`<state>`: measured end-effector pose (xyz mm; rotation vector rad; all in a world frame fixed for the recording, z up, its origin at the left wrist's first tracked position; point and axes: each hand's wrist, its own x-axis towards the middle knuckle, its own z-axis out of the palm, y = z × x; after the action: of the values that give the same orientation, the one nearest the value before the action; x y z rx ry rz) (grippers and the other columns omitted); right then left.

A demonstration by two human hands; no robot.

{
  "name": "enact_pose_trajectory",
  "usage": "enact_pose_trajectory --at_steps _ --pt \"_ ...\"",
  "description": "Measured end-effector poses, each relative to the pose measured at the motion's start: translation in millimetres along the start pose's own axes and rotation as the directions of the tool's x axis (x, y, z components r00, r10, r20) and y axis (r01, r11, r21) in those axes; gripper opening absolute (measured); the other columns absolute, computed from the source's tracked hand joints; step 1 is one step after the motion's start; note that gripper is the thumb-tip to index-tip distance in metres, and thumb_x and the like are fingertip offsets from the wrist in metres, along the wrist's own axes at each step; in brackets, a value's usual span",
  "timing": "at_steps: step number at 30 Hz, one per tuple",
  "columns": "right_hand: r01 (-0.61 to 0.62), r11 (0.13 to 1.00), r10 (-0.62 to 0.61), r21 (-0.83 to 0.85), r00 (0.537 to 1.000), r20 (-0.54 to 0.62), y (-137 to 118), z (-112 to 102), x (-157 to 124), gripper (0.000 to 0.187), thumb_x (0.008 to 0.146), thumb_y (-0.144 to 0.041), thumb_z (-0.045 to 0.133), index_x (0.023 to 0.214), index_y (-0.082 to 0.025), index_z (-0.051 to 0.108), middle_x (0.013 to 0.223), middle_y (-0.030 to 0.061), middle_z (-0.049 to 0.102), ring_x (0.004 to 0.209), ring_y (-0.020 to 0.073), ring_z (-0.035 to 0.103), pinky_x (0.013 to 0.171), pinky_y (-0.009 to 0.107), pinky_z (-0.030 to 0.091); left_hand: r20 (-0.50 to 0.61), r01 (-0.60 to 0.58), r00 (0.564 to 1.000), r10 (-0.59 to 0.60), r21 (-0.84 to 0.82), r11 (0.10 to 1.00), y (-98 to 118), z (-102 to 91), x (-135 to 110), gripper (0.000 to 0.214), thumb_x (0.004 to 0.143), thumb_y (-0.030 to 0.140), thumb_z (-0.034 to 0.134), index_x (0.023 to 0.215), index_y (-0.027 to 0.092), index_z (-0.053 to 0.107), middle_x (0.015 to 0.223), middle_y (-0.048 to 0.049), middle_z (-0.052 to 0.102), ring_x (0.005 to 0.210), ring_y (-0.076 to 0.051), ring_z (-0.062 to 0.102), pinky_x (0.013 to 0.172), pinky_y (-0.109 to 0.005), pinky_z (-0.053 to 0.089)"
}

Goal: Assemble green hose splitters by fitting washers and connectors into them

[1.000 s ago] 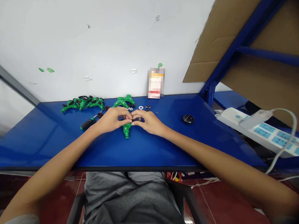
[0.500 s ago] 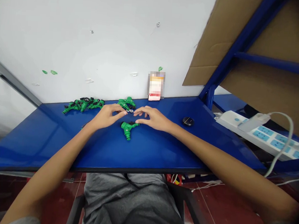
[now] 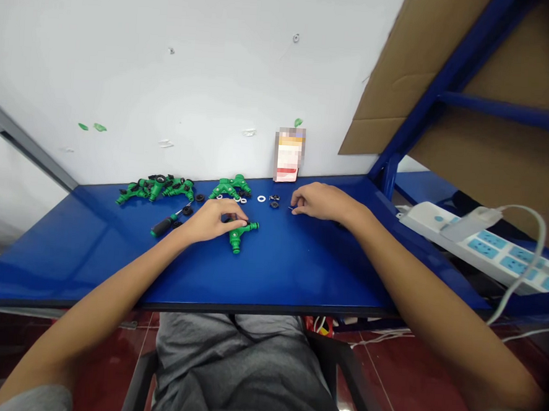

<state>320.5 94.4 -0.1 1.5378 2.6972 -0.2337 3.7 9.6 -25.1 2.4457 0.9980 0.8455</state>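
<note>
A green Y-shaped hose connector (image 3: 236,239) lies on the blue table in front of me. My left hand (image 3: 218,220) is curled over its upper end, thumb and fingers closing around that part and hiding it. Farther right, my right hand (image 3: 319,202) is low over the table with its fingers pinched together. Something thin and pale shows at its fingertips, too small to name. Between the hands lie a white ring washer (image 3: 261,199) and small black parts (image 3: 275,201). More white rings (image 3: 243,201) lie just behind my left hand.
Several green connectors (image 3: 157,188) are heaped at the back left, and another green connector (image 3: 231,185) is near the wall. A screwdriver (image 3: 164,225) and black caps (image 3: 187,211) lie left of my left hand. A phone-like object (image 3: 288,157) leans on the wall; a power strip (image 3: 481,243) is at right.
My right hand has moved right, away from the white rings, and its fingers have closed. My left hand has come down and right onto the green connector. The screwdriver and small black parts are uncovered.
</note>
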Motion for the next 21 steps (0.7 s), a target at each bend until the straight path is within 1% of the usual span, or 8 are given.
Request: enact_pose_trajectory --at_steps 4,8,11,15,18,21 --pt "0.004 0.999 -0.005 -0.036 1.000 -0.018 -4.9 -1.2 -1.7 0.012 0.095 -0.033 0.077 0.103 -0.026 0.083 0.103 0.0021 0.085 0.091 0.0222 0.076 0.068 0.030 0.044 0.013 0.011 1.000 -0.011 -0.001 1.000 -1.1 -1.8 -0.2 0.021 0.101 0.039 0.074 0.098 0.019 0.081 0.100 -0.0063 0.083 0.092 -0.020 0.075 0.086 -0.033 0.057" --pt "0.007 0.998 -0.010 -0.059 0.998 -0.056 -5.9 1.7 -1.4 0.013 0.098 -0.026 0.070 0.100 -0.025 0.083 0.100 0.0036 0.084 0.089 0.0219 0.075 0.068 0.029 0.044 0.008 0.039 0.999 -0.039 -0.013 0.999 -1.6 -1.5 -1.2 0.022 0.100 0.039 0.074 0.101 0.019 0.081 0.097 -0.0059 0.082 0.087 -0.019 0.075 0.083 -0.032 0.057" --pt "0.019 0.998 -0.024 -0.063 0.997 -0.067 -6.5 4.7 -0.5 0.012 0.098 -0.027 0.069 0.097 -0.025 0.081 0.096 0.0033 0.084 0.086 0.0211 0.074 0.066 0.029 0.042 -0.018 0.013 1.000 -0.013 -0.005 1.000 -1.3 -0.2 -1.9 0.023 0.101 0.041 0.073 0.101 0.019 0.081 0.095 -0.0062 0.081 0.085 -0.019 0.075 0.084 -0.032 0.058" --pt "0.051 0.998 -0.053 -0.041 0.996 -0.067 -9.0 5.2 -1.0 0.010 0.096 -0.023 0.069 0.095 -0.023 0.080 0.099 0.0031 0.084 0.088 0.0205 0.075 0.066 0.029 0.043 -0.048 0.005 0.999 -0.005 -0.008 1.000 -0.9 -2.8 -2.6 0.028 0.103 0.043 0.069 0.111 0.019 0.080 0.100 -0.0068 0.080 0.088 -0.019 0.075 0.084 -0.031 0.059" --pt "0.069 0.997 -0.071 -0.035 0.996 -0.047 -10.4 3.5 -1.8 0.010 0.094 -0.021 0.070 0.095 -0.022 0.079 0.100 0.0039 0.083 0.089 0.0210 0.075 0.067 0.028 0.044 -0.070 0.024 0.997 -0.020 0.058 0.998 -1.9 -7.2 -3.5 0.031 0.106 0.044 0.063 0.116 0.019 0.079 0.106 -0.0073 0.081 0.091 -0.019 0.075 0.083 -0.031 0.058" --pt "0.051 0.998 -0.052 -0.025 0.998 -0.018 -10.9 2.5 -1.7 0.011 0.093 -0.020 0.069 0.094 -0.022 0.080 0.097 0.0049 0.083 0.087 0.0215 0.076 0.067 0.029 0.045 -0.100 0.028 0.995 -0.016 0.127 0.992 -4.2 -11.5 -4.3 0.032 0.108 0.044 0.060 0.117 0.020 0.079 0.109 -0.0072 0.080 0.092 -0.020 0.074 0.084 -0.032 0.058"
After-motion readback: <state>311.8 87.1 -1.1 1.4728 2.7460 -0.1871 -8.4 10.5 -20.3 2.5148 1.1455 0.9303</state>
